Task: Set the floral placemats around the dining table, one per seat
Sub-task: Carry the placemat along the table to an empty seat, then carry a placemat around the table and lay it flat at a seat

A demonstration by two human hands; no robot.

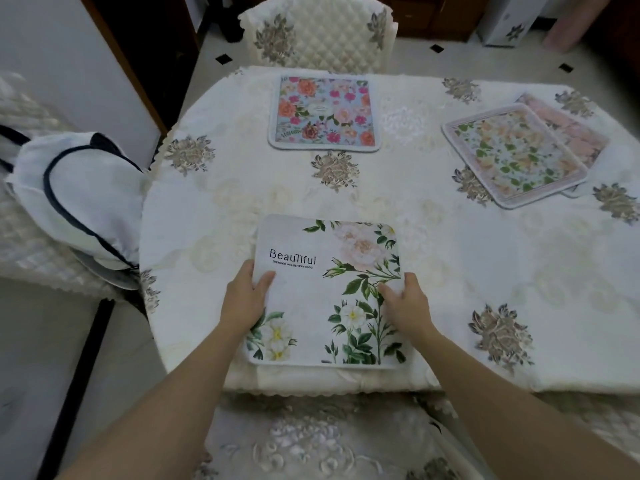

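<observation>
A white placemat (pixel 322 299) printed with "Beautiful" and green-leaved white flowers lies flat at the near edge of the dining table (pixel 450 271). My left hand (pixel 244 299) grips its left edge, thumb on top. My right hand (pixel 405 303) grips its right edge the same way. A blue placemat with pink and orange flowers (pixel 323 112) lies at the far side in front of a chair. At the right, a pale green-and-peach placemat (pixel 516 154) lies on top of a pink one (pixel 575 133), both askew.
A quilted cream chair (pixel 318 32) stands at the far side. Another covered chair seat (pixel 311 441) is right below me. On the left, a white bag with dark trim (pixel 79 199) rests on a chair. The cream tablecloth carries embroidered brown flowers.
</observation>
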